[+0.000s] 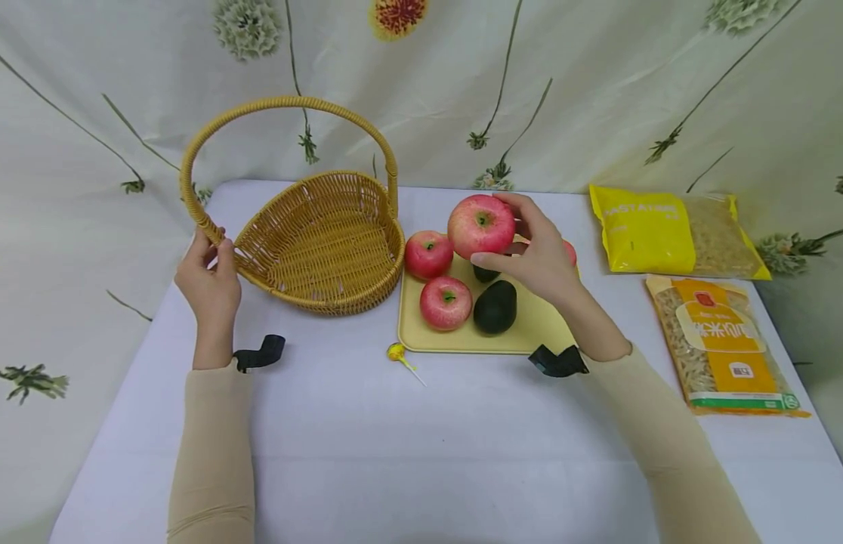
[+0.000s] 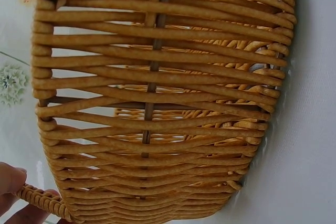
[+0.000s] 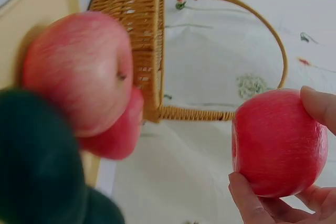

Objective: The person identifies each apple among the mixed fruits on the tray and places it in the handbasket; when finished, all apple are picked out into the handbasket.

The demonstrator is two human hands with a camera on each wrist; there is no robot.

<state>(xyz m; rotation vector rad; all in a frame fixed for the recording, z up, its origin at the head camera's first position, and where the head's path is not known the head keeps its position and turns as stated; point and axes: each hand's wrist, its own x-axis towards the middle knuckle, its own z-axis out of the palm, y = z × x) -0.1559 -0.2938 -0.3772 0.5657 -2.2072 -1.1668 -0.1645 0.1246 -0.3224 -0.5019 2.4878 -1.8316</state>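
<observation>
My left hand (image 1: 211, 283) grips the left foot of the arched handle of a wicker basket (image 1: 326, 242); no items show inside it. In the left wrist view the woven side of the basket (image 2: 152, 87) fills most of the picture, fingertips on the handle at lower left. My right hand (image 1: 540, 253) holds a red apple (image 1: 481, 226) between thumb and fingers, above a yellow tray (image 1: 462, 344). In the right wrist view this apple (image 3: 281, 142) is pinched from both sides. On the tray lie other apples (image 1: 446, 303) and dark green avocados (image 1: 495, 307).
A wrapped yellow lollipop (image 1: 396, 352) lies in front of the tray. At the right are a yellow pasta bag (image 1: 649, 230) and an orange-labelled bag (image 1: 724, 332). Behind the white table (image 1: 394, 483) hangs a floral cloth (image 1: 421, 91).
</observation>
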